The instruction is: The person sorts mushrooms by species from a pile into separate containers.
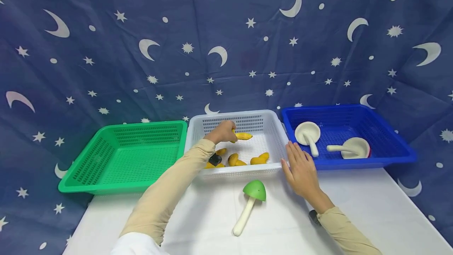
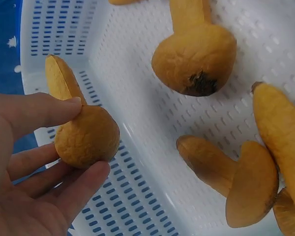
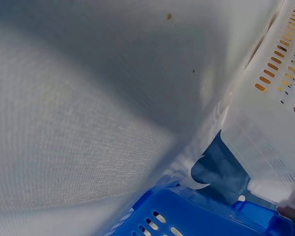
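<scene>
My left hand (image 1: 223,131) is over the far part of the white basket (image 1: 230,171), pinching an orange-yellow toy mushroom (image 2: 88,137) between thumb and fingers. Its rounded cap and stem show in the left wrist view. Several similar mushrooms (image 2: 194,59) lie on the basket floor. At the basket's front right corner, my right hand (image 1: 301,170) rests with straight fingers on the rim and grips nothing. In the right wrist view, only a sliver of that hand shows at the lower right edge.
A green-capped toy mushroom (image 1: 254,190) lies on the white tablecloth (image 1: 279,231) before the basket. To the left stands a green basket (image 1: 116,188). On the right, a blue basket (image 1: 385,160) contains two pale mushrooms (image 1: 307,133). A star-patterned blue cloth (image 1: 240,38) hangs behind.
</scene>
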A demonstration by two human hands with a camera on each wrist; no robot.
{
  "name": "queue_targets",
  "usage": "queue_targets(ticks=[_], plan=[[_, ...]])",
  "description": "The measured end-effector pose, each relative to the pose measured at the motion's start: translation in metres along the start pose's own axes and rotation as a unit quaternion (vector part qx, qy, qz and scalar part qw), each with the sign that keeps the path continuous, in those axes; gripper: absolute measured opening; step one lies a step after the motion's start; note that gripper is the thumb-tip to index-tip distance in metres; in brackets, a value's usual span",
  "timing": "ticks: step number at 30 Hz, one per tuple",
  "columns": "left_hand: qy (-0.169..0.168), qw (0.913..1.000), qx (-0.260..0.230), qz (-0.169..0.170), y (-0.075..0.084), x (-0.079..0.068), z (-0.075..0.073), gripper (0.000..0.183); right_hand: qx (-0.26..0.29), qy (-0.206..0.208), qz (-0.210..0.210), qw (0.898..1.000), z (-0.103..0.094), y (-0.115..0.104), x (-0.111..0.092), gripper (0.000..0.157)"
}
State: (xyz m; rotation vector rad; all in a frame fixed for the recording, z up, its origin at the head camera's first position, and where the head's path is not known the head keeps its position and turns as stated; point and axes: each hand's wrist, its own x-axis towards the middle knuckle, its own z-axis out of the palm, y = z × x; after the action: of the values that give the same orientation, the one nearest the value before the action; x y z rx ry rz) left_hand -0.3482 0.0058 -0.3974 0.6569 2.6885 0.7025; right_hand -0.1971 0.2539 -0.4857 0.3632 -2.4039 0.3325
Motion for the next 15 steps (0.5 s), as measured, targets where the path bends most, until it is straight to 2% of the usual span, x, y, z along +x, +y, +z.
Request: queue_targets(ticks=[2,6,9,10,11,12,14,15], plan=[[0.01,0.9998,0.005,-0.014,-0.002,0.002,0.001,0.045,0.002,0.005,-0.003,1.0,0.0,-0.002,0.001,0.054],[0.005,0.9992,0.035,-0.021,-0.004,0.007,0.008,0.033,0.0,0.015,-0.005,1.0,0.001,-0.003,0.001,0.054],[-0.025,0.9981,0.054,-0.014,-0.002,0.009,0.013,0.023,-0.001,0.016,-0.003,1.0,0.001,-0.003,0.0,0.054],[-0.032,0.9975,0.061,-0.013,-0.001,0.009,0.013,0.03,-0.001,0.016,-0.003,1.0,0.001,-0.003,0.0,0.054],[-0.038,0.9972,0.063,-0.008,0.0,0.01,0.014,0.029,-0.002,0.016,-0.002,1.0,0.001,-0.003,0.0,0.055],[-0.043,0.9968,0.068,-0.004,0.001,0.01,0.015,0.025,-0.001,0.016,0.0,1.0,0.001,-0.003,0.0,0.055],[-0.061,0.9954,0.073,0.002,0.003,0.011,0.016,0.007,0.001,0.015,0.002,1.0,0.001,-0.003,0.001,0.054],[-0.066,0.995,0.075,0.0,0.004,0.012,0.016,0.013,0.001,0.015,0.002,1.0,0.001,-0.003,0.001,0.054]])
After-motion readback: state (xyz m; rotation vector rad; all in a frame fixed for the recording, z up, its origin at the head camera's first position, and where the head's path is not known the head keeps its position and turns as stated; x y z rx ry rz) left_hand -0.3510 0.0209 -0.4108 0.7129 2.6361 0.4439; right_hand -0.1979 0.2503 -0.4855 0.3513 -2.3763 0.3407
